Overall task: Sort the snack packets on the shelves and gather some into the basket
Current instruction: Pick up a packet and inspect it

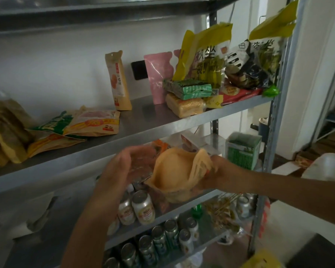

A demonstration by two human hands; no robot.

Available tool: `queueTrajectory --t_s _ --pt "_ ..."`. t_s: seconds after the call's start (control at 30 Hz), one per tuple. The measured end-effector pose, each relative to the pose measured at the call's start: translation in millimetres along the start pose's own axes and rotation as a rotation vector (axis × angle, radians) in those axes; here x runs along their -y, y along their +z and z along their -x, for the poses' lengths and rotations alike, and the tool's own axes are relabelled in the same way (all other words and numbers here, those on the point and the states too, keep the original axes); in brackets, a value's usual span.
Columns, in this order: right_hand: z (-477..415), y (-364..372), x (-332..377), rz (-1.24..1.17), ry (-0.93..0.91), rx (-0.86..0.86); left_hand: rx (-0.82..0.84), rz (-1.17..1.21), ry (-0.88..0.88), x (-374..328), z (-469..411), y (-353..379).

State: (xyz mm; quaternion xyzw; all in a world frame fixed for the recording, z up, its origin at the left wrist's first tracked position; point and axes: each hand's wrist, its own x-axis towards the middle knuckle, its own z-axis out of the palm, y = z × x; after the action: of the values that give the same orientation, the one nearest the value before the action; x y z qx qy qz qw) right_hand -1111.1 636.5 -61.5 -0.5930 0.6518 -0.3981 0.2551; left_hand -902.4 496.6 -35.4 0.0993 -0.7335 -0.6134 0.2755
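Head view, right hand (219, 171) gripping tan packet (172, 171), left hand (120, 168) beside

Left hand (122, 167) and right hand (215, 171), bare, both forearms raised.
Left: fingers are held loosely curved, palm turned inward, outline blurred. Right: arm is extended from the right side, fingers closed round one end of a tan packet (174, 171).

A tan packet (174, 176), a pink pouch (159, 74), green-striped packs (191, 89) and a grey shelf (143, 118).
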Motion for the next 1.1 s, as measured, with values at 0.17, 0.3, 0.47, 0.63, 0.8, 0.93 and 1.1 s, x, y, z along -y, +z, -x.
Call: queueTrajectory --t_s 0.17,0.3,0.47,0.63,0.8,0.93,1.1 --pt "10 27 2 -0.279 0.048 0.154 0.232 0.041 0.042 -4 -6 20" --pt "20 28 9 -0.522 0.135 0.233 0.028 0.201 -0.115 -1 -17 23" --pt "26 13 13 -0.886 0.303 0.423 -0.138 0.270 -0.297 17 -29 34" --pt "33 -4 23 -0.957 0.424 0.447 -0.282 -0.383 0.112 31 -26 35" --pt "13 -35 32 -1.077 0.586 0.404 0.305 -0.781 0.176 31 -34 37" --pt "22 -30 35 -1.175 0.531 0.352 0.078 -0.636 0.384 36 -21 45" --pt "35 -25 42 -1.138 0.324 0.086 -0.132 -0.145 0.239 33 -24 59"
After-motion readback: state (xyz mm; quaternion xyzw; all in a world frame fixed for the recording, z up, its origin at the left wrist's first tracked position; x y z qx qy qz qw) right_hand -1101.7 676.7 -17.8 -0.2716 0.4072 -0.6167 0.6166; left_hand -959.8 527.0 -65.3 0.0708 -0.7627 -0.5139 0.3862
